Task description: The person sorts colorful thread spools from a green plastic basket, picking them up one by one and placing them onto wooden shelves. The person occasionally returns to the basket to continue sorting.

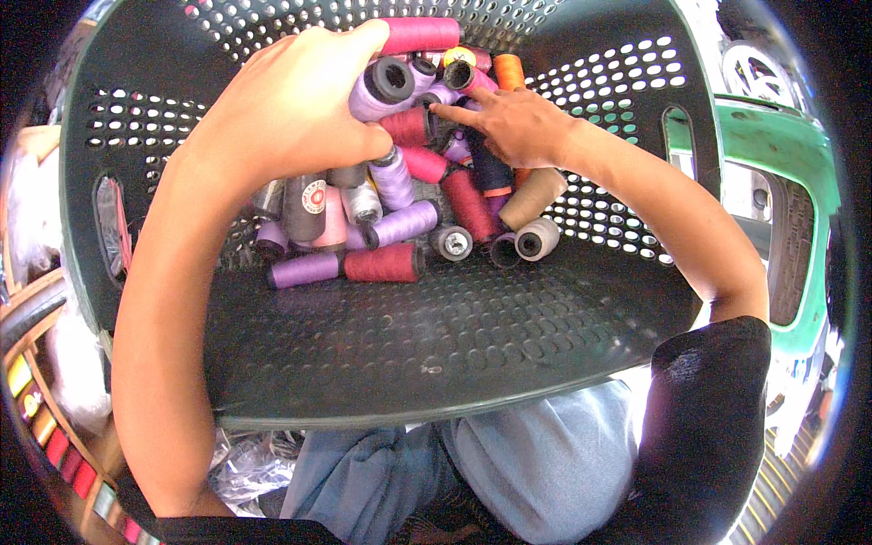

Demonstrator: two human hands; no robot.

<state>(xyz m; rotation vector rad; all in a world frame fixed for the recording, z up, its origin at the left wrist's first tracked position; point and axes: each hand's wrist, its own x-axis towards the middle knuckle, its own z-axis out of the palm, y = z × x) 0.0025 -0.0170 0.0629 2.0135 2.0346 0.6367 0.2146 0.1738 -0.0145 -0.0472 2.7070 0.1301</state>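
A dark perforated plastic basket (454, 336) rests tilted against my lap and holds a heap of thread spools in purple, crimson, pink, grey, beige and orange. My left hand (291, 109) is closed around a lilac thread spool (377, 89) with a black core, lifted above the heap, and a pink spool (420, 34) shows past its fingertips. My right hand (513, 123) reaches in from the right with its index finger on a crimson spool (409, 125); its other fingers are curled, with nothing seen held. A purple spool (304, 269) and a crimson spool (381, 263) lie nearest me.
A green plastic chair (781, 163) stands to the right of the basket. Crumpled clear plastic bags (250, 463) lie at my left knee. Shelves with coloured items (41, 409) run along the left rim. A white wheel-like object (754, 68) sits at the upper right.
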